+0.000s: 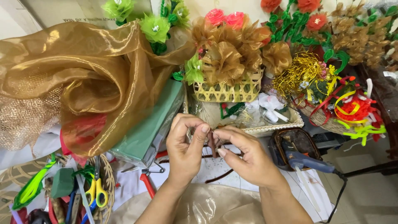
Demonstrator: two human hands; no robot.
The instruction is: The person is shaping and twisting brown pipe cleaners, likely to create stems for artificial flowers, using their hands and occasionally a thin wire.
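Fingertips of both hands are pressed together at the centre of the frame, where a small brown strip is pinched between them. The left hand is seen with thumb and forefinger curled shut on the strip's upper end, while the right hand is closed on it from the other side, the two hands nearly touching. What the strip is made of cannot be told.

At the upper left of the frame, a large sheet of gold organza is draped in folds. Below it, at the lower left, a wicker basket is filled with tools, among them yellow-handled scissors and a green foam block. Just left of the left hand, a wrapped green slab is leaned on its side, and red-handled pliers are laid beneath it.

Above the hands, a woven bamboo basket is packed with gold fabric flowers, and pink roses are set at its top. Green fabric flowers are shown toward the upper left of it.

To the right of the hands, a glue gun is rested beside a dark oval tray. At the far right, a basket of red and yellow ribbon decorations is placed.
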